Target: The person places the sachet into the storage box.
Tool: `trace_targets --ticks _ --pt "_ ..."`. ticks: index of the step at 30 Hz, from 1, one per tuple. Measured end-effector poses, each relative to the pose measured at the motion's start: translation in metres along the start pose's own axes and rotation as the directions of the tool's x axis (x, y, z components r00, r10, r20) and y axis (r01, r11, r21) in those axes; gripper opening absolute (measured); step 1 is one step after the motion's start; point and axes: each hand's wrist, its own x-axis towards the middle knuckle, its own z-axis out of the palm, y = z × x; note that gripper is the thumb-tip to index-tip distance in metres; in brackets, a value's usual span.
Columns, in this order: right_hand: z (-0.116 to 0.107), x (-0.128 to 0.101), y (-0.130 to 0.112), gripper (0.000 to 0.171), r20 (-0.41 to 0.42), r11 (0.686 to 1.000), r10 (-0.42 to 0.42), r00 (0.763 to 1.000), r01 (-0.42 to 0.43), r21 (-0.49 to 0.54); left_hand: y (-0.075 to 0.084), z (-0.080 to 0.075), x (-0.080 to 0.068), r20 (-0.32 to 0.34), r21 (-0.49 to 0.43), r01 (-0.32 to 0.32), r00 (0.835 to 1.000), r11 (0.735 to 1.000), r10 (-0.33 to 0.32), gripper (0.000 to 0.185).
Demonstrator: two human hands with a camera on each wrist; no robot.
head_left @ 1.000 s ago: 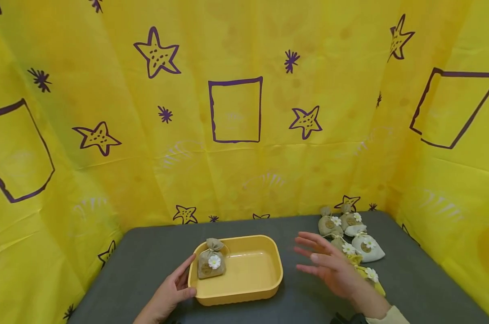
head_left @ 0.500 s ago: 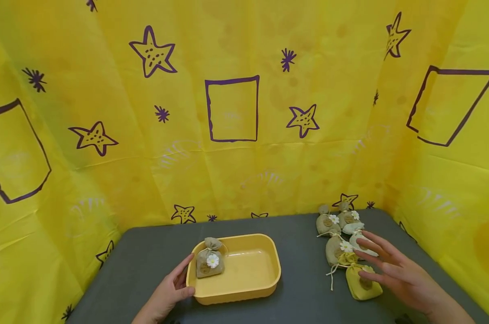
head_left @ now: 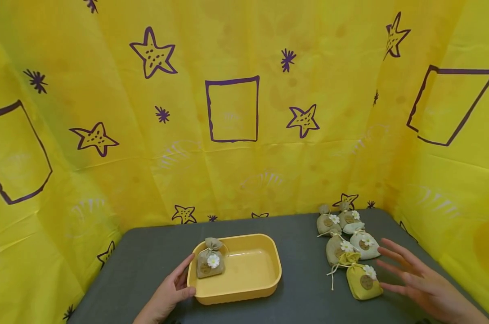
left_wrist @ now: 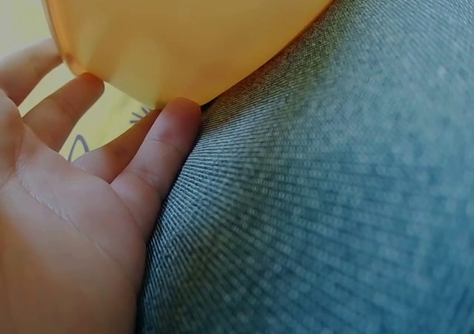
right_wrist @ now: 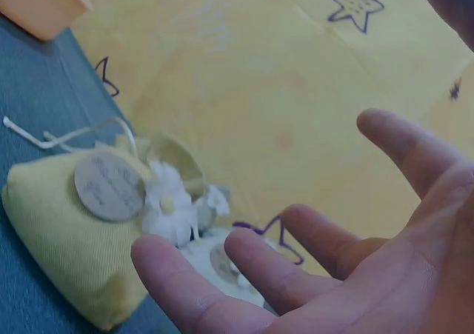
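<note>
The left hand [head_left: 169, 292] rests on the grey worktop [head_left: 301, 297] at the near left corner of the yellow tray [head_left: 248, 274], fingers straight along the tray's left wall and thumb against its near rim; it holds nothing. The tray lies with its long axis running left to right. In its far left corner sits a beige pouch [head_left: 210, 261], upright, tied neck pointing to the far side, white flower facing the camera.

The right hand [head_left: 424, 285] hovers above the worktop at the near right, fingers spread wide and pointing left and far, holding nothing. Just left of its fingertips lies a yellow pouch [head_left: 362, 281], long axis running near-right to far-left, neck toward the far left, string trailing left. Beyond it, a cluster of pouches [head_left: 345, 229] runs toward the far right corner by the yellow backdrop [head_left: 236, 108].
</note>
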Motion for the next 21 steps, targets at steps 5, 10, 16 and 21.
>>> trace_targets --ticks 5,10,16,21 --pt "-0.014 -0.007 0.007 0.064 -0.042 0.999 0.03 0.999 -0.031 -0.024 0.0 0.0 0.0 0.001 0.006 -0.008 1.0 1.0 0.008 0.077" --pt "-0.028 -0.013 0.015 0.067 -0.192 0.966 0.198 0.961 -0.225 -0.13 -0.001 -0.001 -0.001 0.0 0.013 -0.015 1.0 1.0 0.015 0.078" --pt "-0.039 -0.013 0.029 0.065 -0.242 0.956 0.241 0.94 -0.273 -0.105 -0.001 0.0 -0.002 -0.002 0.013 -0.026 1.0 1.0 0.026 0.078" --pt "-0.042 -0.009 0.032 0.062 -0.153 0.969 0.223 0.963 -0.236 -0.072 -0.003 -0.001 -0.001 -0.003 0.01 -0.025 1.0 1.0 0.025 0.078"
